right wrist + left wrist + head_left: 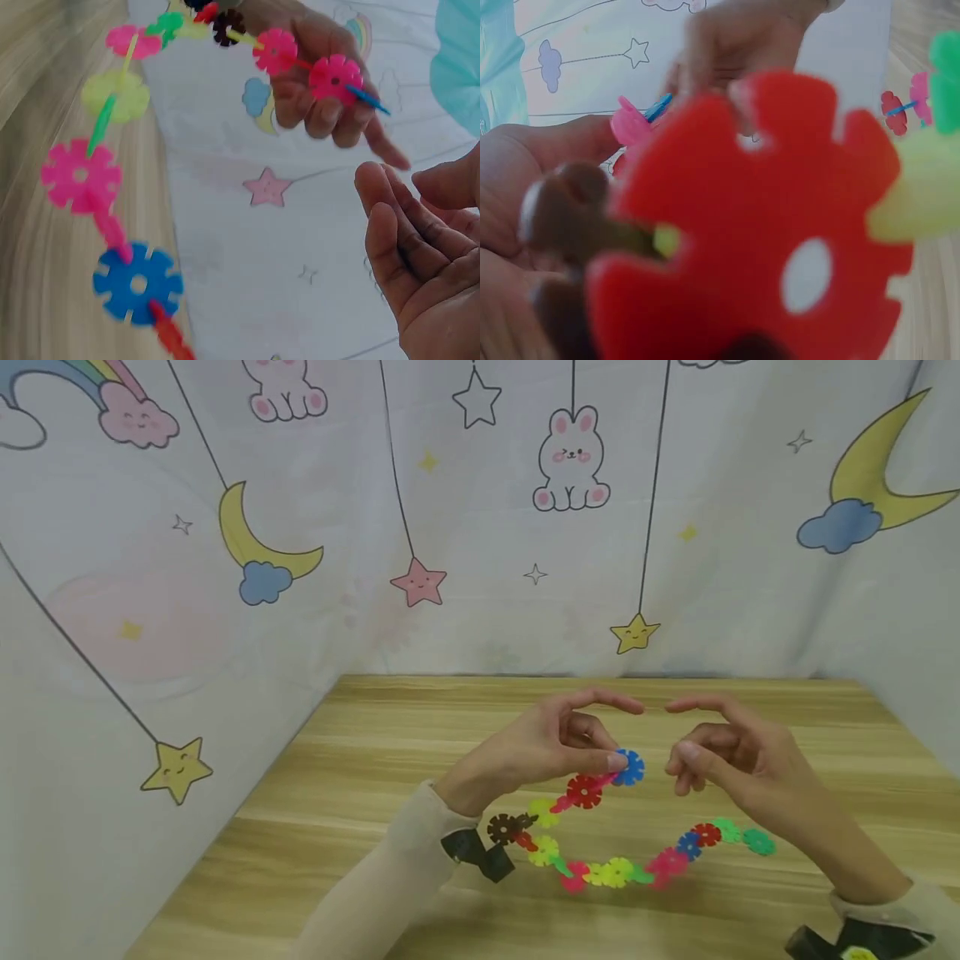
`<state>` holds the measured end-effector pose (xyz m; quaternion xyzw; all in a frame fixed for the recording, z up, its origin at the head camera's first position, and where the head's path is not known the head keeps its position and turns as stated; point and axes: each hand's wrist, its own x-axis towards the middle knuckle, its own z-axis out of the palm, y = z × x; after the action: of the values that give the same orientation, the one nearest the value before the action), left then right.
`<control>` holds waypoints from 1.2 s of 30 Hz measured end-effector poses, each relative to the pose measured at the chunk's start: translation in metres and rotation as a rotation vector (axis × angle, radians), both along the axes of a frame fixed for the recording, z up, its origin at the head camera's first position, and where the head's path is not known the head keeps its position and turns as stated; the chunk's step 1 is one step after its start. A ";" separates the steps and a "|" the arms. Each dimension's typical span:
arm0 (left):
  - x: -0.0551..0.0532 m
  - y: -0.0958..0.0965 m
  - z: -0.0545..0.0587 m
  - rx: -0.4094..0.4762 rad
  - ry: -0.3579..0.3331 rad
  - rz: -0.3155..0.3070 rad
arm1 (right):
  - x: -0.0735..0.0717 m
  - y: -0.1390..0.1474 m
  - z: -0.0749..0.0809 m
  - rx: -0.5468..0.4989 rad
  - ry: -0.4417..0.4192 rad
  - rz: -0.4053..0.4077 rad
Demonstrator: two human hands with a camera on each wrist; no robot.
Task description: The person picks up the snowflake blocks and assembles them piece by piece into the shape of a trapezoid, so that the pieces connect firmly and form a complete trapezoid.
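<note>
My left hand (528, 743) pinches a blue notched plastic disc (632, 767) between thumb and fingers, with its index finger stretched out above. This disc ends a chain of interlocking snowflake discs (618, 872) in red, pink, yellow, green, blue and dark brown. The chain curves below both hands to a green disc (759, 842) under the right forearm. A red disc (780, 195) fills much of the left wrist view, blurred. Facing the held end, my right hand (742, 756) is apart from the chain, its fingers loosely bent and nothing between them.
Beneath the chain lies a wood-grain table (360, 760). A white cloth (480, 627) printed with stars, moons and rabbits hangs behind it and along the sides. Dark wrist-worn cameras sit on both wrists, the left one (480, 853) close to the brown disc.
</note>
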<state>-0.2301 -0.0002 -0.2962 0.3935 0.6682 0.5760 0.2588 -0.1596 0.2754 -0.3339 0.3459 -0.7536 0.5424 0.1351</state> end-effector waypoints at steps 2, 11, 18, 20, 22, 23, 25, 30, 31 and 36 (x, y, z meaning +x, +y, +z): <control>-0.001 0.001 0.000 -0.005 0.008 -0.002 | -0.002 0.018 -0.011 0.027 -0.012 -0.055; -0.002 0.000 -0.005 0.004 -0.007 -0.017 | -0.005 0.079 -0.080 0.370 -0.235 -0.310; -0.002 0.000 -0.004 -0.003 0.001 -0.020 | -0.008 0.083 -0.109 0.445 -0.093 -0.284; -0.002 0.001 -0.002 -0.010 0.006 -0.016 | -0.006 0.082 -0.114 0.451 -0.057 -0.284; -0.002 0.001 -0.001 -0.016 0.005 -0.011 | -0.006 0.080 -0.117 0.464 -0.013 -0.302; -0.002 0.001 -0.001 -0.018 0.008 -0.009 | -0.005 0.079 -0.117 0.468 0.003 -0.309; -0.002 0.001 -0.001 -0.023 0.014 -0.005 | -0.004 0.077 -0.117 0.457 -0.004 -0.324; -0.002 0.000 0.000 -0.027 0.032 0.004 | -0.003 0.069 -0.105 0.344 -0.055 -0.351; -0.002 0.000 0.000 -0.024 0.033 0.005 | -0.003 0.066 -0.101 0.321 -0.053 -0.355; -0.001 0.001 -0.001 0.003 0.039 -0.003 | 0.005 0.048 -0.075 0.249 -0.016 -0.403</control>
<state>-0.2315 0.0008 -0.2969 0.4058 0.6717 0.5689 0.2461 -0.1549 0.3235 -0.4090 0.1982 -0.8696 0.4099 0.1909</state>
